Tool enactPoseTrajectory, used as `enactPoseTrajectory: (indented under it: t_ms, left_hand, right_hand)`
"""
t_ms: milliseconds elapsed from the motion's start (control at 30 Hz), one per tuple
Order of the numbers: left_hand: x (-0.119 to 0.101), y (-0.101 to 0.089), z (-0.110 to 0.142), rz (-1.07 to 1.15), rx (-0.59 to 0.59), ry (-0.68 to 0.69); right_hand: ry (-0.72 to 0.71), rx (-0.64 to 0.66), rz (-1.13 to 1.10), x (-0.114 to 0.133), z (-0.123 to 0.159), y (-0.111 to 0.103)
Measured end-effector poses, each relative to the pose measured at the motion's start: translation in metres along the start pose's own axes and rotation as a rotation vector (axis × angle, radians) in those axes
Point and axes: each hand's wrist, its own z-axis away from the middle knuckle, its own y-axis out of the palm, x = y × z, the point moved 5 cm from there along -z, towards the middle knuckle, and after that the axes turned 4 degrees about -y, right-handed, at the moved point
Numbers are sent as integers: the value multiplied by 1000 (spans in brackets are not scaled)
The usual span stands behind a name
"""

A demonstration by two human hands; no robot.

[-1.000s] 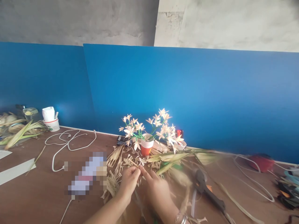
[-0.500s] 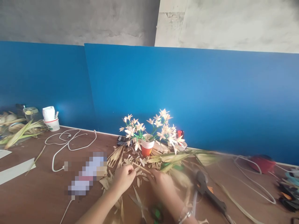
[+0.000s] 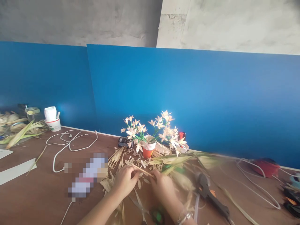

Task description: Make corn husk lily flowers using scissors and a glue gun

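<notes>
Between my two hands stretches a narrow strip of dried husk [image 3: 143, 170]. My left hand [image 3: 126, 179] pinches its left end, and my right hand [image 3: 161, 184] is closed on the right end. Just behind them stands a red and white paper cup [image 3: 148, 148] with cream husk flowers [image 3: 167, 131] on green stems. Small cut petals [image 3: 140, 183] lie scattered below the strip. Open scissors [image 3: 141, 206] rest on the table between my forearms, beside a dark round object with a green centre [image 3: 158, 216].
A black glue gun [image 3: 212, 197] lies right of my right forearm. Green and dry husks [image 3: 175, 164] spread behind it. White cables [image 3: 67, 143], a pixelated object [image 3: 89, 176], paper strips [image 3: 18, 171] and a white tub [image 3: 53, 124] are to the left. A blue partition [image 3: 187, 93] borders the brown table [image 3: 47, 200].
My left hand has turned slightly, its fingers closing nearer the strip's left end. My right hand stays on the other end. The view has shifted a little.
</notes>
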Motion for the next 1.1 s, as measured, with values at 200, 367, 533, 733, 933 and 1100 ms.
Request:
enactPoseTrajectory:
  t_ms: [200, 367, 533, 733, 933, 1100]
  left_hand:
    - [-7, 1, 1, 104, 51, 36]
    - [-5, 4, -1, 238, 55, 7]
    - [0, 3, -2, 490, -6, -156]
    - [-5, 7, 4, 564, -25, -179]
    - [-5, 11, 5, 590, 7, -135]
    - [-8, 10, 7, 595, -27, -135]
  right_hand:
    - [-140, -88, -122, 5, 4, -9]
    - [-150, -107, -239, 12, 6, -16]
    - [-79, -41, -470, 16, 10, -11]
    - [-87, 47, -930, 24, 4, -1]
    - [-17, 143, -1232, 22, 3, 4]
    - [-19, 132, -1103, 19, 4, 6]
